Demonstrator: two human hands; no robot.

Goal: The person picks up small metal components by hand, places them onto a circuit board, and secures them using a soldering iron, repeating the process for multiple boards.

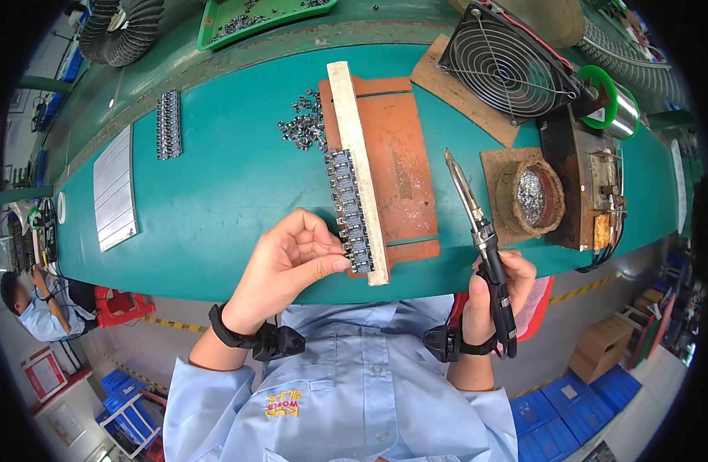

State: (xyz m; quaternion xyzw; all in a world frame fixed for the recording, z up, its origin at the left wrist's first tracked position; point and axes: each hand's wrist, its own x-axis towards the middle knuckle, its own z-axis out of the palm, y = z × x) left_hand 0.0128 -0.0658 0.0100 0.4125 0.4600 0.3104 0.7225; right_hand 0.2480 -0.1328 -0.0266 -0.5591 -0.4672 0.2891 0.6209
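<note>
My right hand point(502, 289) is wrapped round the black handle of a soldering iron point(486, 250), whose metal tip points up and away over the green mat. A row of small black circuit boards with metal parts point(349, 208) lies along the left side of a pale wooden bar point(359, 165). At the near end of that row, my left hand point(292, 258) pinches with thumb and forefinger at a small metal part, mostly hidden by the fingertips. Beneath the bar is a reddish-brown board point(404, 173). Loose small metal parts point(305, 123) are heaped to its left.
On the right stand a round pot of silvery metal bits point(533, 196), a metal soldering station point(589, 185), a solder wire spool point(612, 104) and a black fan point(508, 65). Leftward lie another board strip point(169, 125) and a grey plate point(115, 189). A green tray point(254, 23) is far back.
</note>
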